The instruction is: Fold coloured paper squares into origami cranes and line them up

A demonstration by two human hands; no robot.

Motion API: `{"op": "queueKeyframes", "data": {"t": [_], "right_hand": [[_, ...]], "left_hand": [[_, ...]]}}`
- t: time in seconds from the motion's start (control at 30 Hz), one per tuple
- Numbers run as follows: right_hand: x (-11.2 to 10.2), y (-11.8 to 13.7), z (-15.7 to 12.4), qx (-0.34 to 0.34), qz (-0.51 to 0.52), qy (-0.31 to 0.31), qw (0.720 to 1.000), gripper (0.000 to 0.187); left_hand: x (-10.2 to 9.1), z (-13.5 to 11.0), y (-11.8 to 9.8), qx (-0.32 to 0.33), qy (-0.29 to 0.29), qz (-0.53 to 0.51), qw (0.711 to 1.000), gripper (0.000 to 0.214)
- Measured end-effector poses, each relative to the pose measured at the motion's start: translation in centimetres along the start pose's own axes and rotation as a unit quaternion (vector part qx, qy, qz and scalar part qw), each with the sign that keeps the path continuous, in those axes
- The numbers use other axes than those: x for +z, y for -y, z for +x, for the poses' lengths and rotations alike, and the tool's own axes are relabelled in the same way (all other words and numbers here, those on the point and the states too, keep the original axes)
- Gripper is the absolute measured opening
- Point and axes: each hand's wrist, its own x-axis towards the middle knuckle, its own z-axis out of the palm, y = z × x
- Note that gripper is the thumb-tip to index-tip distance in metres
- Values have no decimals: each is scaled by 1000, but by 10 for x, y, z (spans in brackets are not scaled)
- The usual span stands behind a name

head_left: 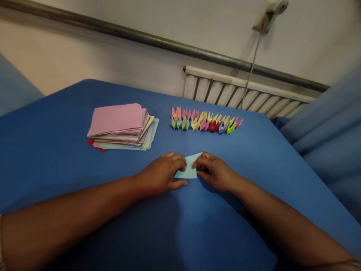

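Pale blue paper (190,168) lies on the blue surface (267,158), between our two hands and near the middle of the view. Our left hand (163,171) rests at its left side, fingers bent over the top and thumb stretched out apart, just off the near edge, so we are not closed around the piece. That position probably steadies it, since a light sheet slides easily under a one-sided push. Our right hand (216,171) is half curled at the right edge, a bent finger by the upper right corner and the thumb lower down beside the edge; whether the two pinch the paper, we cannot tell. Holding opposite sides likely gives us control of the angle, and lying flat, the piece has a firm backing.

Beyond our left hand sits a stack of coloured paper (117,120), pink on top, with a red corner (97,145) sticking out beneath. It is well apart from our fingers, which perhaps spares its loose layers a knock, yet it seems within reach. Folded paper figures (204,125) stand in two close rows toward the far edge, with mixed colours in front and orange, pink and yellow behind. Set back like this, they are clear of our forearms, and their tight order probably makes them easy to count
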Motion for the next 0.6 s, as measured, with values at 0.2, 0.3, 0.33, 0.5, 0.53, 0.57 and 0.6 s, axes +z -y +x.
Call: {"op": "queueKeyframes", "data": {"t": [0.2, 0.3, 0.33, 0.5, 0.53, 0.57, 0.6], "right_hand": [[3, 2, -1, -23, -4, -4, 1000, 19], [8, -1, 1, -19, 12, -23, 999, 6], [10, -2, 2, -18, 14, -32, 999, 3], [16, -2, 5, 20, -17, -78, 997, 8], [17, -1, 6, 28, -27, -83, 996, 8], [17, 0, 6, 34, -37, -85, 995, 9], [17, 1, 6, 38, -46, -87, 994, 9]], "left_hand": [[-2, 1, 0, -10, 3, 2, 1000, 19], [-2, 2, 0, -4, 0, -11, 1000, 13], [-2, 2, 0, -4, -1, -15, 1000, 11], [-2, 3, 0, -23, -8, -18, 1000, 10], [-1, 3, 0, -30, -9, -18, 999, 9], [-1, 3, 0, -37, -11, -19, 999, 8], [-1, 4, 0, -45, -14, -21, 999, 7]]}}
